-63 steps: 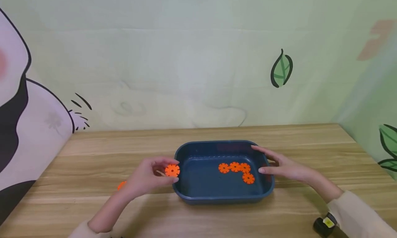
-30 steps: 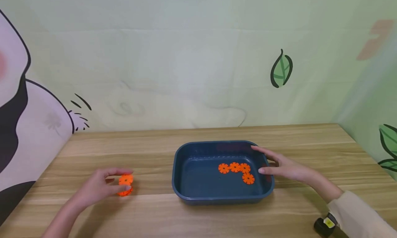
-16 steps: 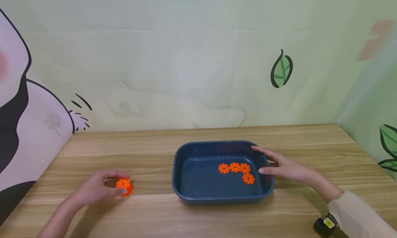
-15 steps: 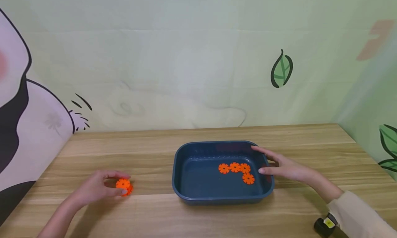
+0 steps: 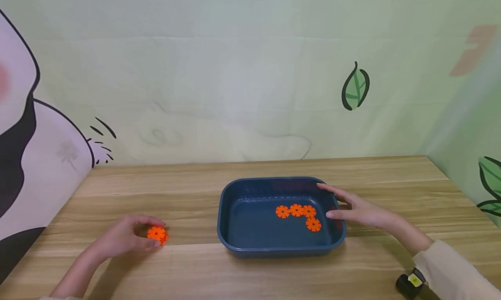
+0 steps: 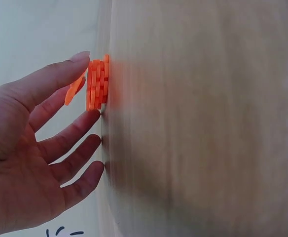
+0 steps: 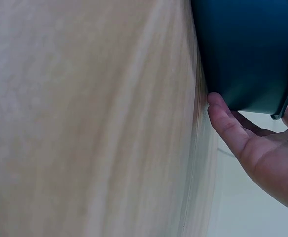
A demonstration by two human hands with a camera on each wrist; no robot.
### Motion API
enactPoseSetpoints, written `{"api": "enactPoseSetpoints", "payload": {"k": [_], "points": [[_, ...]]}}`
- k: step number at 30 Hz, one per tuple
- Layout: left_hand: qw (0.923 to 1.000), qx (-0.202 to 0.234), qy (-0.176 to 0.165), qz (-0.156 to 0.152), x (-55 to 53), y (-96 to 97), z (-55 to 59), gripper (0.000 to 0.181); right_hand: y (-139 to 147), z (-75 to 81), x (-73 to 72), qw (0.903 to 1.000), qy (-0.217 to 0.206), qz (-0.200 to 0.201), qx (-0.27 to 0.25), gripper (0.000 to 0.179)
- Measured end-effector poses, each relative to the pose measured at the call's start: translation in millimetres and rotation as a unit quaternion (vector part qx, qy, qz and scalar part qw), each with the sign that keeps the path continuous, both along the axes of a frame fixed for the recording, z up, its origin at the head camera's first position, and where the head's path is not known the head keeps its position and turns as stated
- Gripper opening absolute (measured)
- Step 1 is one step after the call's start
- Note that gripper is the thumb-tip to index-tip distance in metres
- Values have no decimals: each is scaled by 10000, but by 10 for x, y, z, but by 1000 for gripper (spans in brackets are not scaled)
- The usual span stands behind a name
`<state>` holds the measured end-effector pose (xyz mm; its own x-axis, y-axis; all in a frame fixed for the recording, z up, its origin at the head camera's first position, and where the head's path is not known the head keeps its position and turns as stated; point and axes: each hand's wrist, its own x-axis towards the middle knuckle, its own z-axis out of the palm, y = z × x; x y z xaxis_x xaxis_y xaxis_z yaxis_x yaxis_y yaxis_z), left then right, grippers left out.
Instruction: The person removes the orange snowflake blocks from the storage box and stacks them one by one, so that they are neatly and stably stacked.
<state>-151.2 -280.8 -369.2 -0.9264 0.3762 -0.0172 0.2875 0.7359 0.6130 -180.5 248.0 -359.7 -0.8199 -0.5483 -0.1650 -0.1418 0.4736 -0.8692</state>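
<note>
On the left of the table my left hand [image 5: 122, 235] pinches an orange notched plastic disc [image 5: 156, 233] between thumb and forefinger. This disc sits low over a stack of similar discs, and the left wrist view shows it tilted against the stack [image 6: 97, 86]. The other fingertips are down at the table surface. My right hand [image 5: 358, 208] grips the right end of a dark blue plastic basin [image 5: 279, 250], thumb over the rim and fingers along the outer wall. Several orange discs [image 5: 296, 210] lie flat in the basin, towards its right side.
The wooden table [image 5: 176, 274] ends at the back against a pale green printed wall cloth [image 5: 235, 95]. A black device with a yellow label [image 5: 410, 285] is at my right sleeve. Bare tabletop lies between the stack and the basin.
My left hand has carried the disc from the basin's left rim leftwards to the stack, then lowered it there. The right hand and basin have stayed in place.
</note>
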Motion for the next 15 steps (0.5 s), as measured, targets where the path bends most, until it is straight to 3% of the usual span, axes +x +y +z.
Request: {"api": "enactPoseSetpoints", "payload": {"k": [10, 15], "points": [[9999, -40, -61, 127, 3, 34, 31, 46, 1, 4, -2, 10000, -44, -3, -55, 70], [9987, 242, -314, 327, 44, 101, 90, 50, 3, 9, 8, 10000, -2, -2, -6, 70]]}}
